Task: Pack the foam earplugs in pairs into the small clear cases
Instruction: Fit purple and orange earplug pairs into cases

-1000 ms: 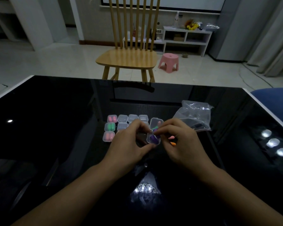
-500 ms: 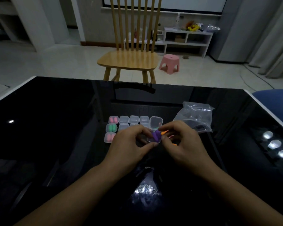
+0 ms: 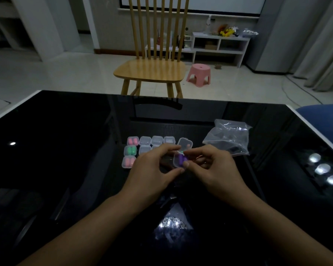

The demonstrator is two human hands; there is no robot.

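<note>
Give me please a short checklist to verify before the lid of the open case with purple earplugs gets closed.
1. Both purple earplugs inside the open case: ok.
2. Earplugs sit fully below the rim: cannot tell.
3. Lid still open and free to fold down: ok.
4. Left hand has a grip on the case: ok.
5. Right hand fingers clear of the lid's path: not ok, its thumb rests at the case's edge.
6. Already packed cases stay apart from the hands: ok.
</note>
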